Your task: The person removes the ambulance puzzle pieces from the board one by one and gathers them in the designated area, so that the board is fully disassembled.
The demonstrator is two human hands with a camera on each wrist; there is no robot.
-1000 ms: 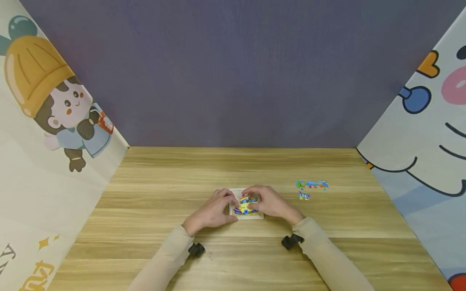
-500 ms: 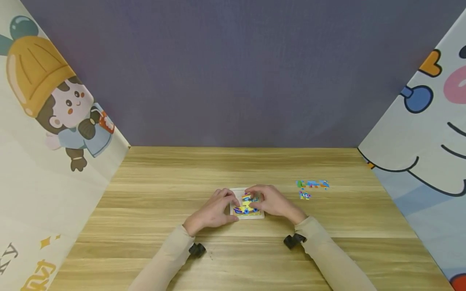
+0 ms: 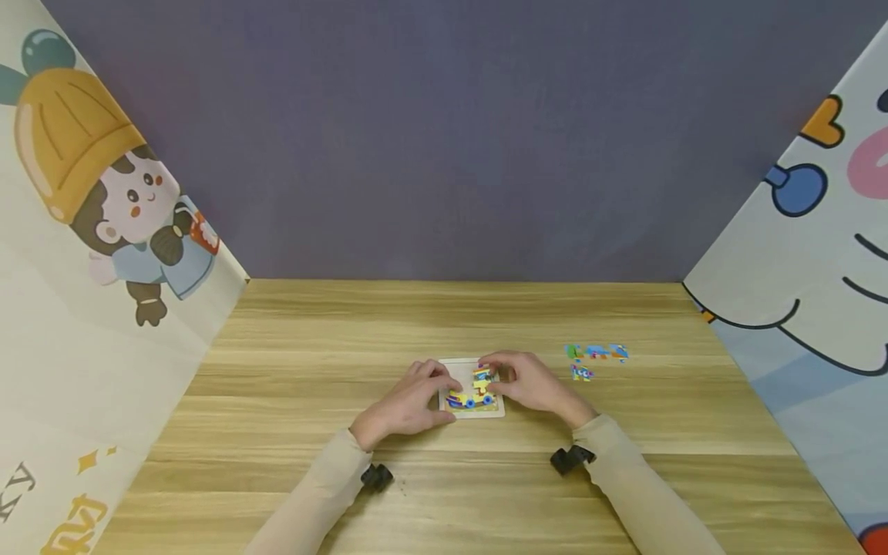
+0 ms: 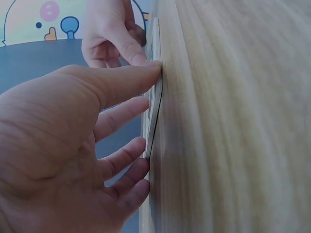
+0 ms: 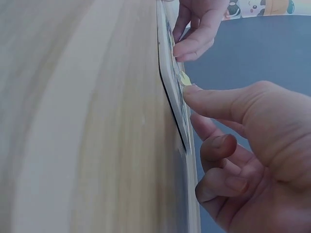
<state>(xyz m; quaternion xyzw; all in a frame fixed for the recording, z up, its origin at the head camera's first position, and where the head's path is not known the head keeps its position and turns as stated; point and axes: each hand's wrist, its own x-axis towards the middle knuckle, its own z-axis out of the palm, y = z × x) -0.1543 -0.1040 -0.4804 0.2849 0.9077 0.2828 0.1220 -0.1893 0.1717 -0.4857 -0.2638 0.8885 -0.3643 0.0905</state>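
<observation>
A small wooden jigsaw puzzle board (image 3: 475, 415) lies on the table between both hands. Assembled pieces with a yellow vehicle picture and blue wheels (image 3: 471, 403) fill its lower part. My left hand (image 3: 409, 397) holds the board's left side, thumb at the near corner and index finger reaching over the pieces; the left wrist view shows the thumb (image 4: 131, 80) on the board's edge. With thumb and fingers my right hand (image 3: 523, 378) pinches a yellow puzzle piece (image 3: 482, 379) at the board's right side. Its yellow tip (image 5: 185, 78) stands a little above the board in the right wrist view.
Loose puzzle pieces lie to the right: a green-and-blue one (image 3: 573, 351), a blue one (image 3: 596, 351), a blue-and-orange one (image 3: 619, 352) and, below them, a blue-and-purple one (image 3: 582, 373). A dark panel (image 3: 458, 154) stands behind the wooden table (image 3: 312, 324).
My right hand has shifted right with the yellow puzzle piece, uncovering more of the pale board on the left. My left hand stays nearly in place.
</observation>
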